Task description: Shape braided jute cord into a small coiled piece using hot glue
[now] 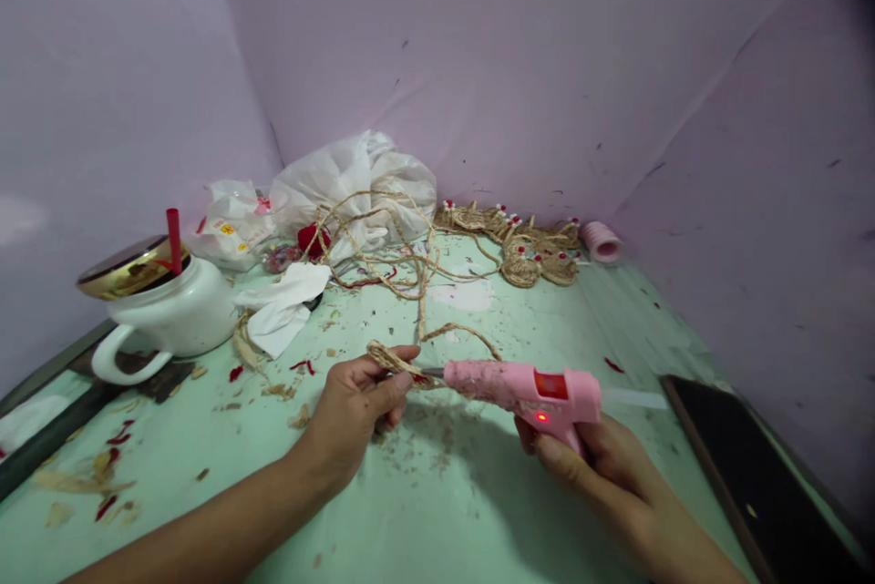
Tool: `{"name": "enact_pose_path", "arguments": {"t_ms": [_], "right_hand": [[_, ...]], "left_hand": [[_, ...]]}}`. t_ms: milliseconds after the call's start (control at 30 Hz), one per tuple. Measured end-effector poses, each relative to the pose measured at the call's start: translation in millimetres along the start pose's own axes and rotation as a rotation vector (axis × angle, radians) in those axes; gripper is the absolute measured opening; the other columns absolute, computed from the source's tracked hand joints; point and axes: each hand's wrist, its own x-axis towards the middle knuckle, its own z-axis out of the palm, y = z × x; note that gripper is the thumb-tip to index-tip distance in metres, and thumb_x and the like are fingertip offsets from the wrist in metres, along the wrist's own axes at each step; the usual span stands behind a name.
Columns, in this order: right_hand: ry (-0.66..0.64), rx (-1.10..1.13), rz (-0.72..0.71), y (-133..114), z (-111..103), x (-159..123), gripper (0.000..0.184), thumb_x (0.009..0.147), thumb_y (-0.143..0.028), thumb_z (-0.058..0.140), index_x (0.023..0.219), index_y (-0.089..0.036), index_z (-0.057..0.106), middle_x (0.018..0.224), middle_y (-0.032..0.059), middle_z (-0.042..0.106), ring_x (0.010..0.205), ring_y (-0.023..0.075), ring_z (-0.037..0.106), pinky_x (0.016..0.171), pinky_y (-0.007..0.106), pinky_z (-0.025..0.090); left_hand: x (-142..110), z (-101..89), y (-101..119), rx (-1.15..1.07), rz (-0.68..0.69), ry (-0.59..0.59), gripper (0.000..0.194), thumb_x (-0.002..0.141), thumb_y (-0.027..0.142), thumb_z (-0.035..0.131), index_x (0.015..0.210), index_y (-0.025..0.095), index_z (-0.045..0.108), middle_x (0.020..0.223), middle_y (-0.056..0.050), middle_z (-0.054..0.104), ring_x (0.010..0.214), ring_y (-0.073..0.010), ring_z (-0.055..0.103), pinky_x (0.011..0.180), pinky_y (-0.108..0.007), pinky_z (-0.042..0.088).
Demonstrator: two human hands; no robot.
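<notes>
Pinched between the fingers of my left hand is a small loop of braided straw cord. From it the cord runs over the table to a loose tangle farther back. My right hand is wrapped round the handle of a pink hot glue gun, whose red light glows. A clear glue stick sticks out of its back end. The gun's metal nozzle points left and meets the cord piece at my left fingertips; the exact contact point is partly hidden.
On the left stands a white mug with a gold lid and red straw. White plastic bags, a red yarn ball and finished-looking woven straw pieces lie at the back. A pink spool and a dark phone-like slab are right.
</notes>
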Motion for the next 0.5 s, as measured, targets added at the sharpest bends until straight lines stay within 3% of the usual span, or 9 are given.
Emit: {"name": "enact_pose_path", "arguments": {"t_ms": [267, 500], "right_hand": [[-0.002, -0.016, -0.012, -1.2, 0.1, -0.5, 0.027, 0.082, -0.045, 0.050, 0.075, -0.020, 0.058, 0.066, 0.0003, 0.054, 0.059, 0.0150, 0.050, 0.052, 0.024, 0.043], [0.045, -0.034, -0.044, -4.8, -7.9, 0.8, 0.024, 0.081, -0.040, 0.052, 0.068, -0.021, 0.057, 0.060, -0.0006, 0.053, 0.053, 0.0137, 0.050, 0.047, 0.023, 0.045]], "left_hand": [[-0.3, -1.0, -1.4, 0.031, 0.004, -0.021, 0.047, 0.066, 0.036, 0.068, 0.105, 0.010, 0.063, 0.044, 0.005, 0.046, 0.042, -0.0066, 0.036, 0.042, -0.021, 0.024], [0.0, 1.9, 2.9, 0.021, 0.000, 0.061, 0.044, 0.063, 0.037, 0.070, 0.097, 0.009, 0.065, 0.041, 0.005, 0.046, 0.040, -0.0063, 0.035, 0.041, -0.021, 0.022]]}}
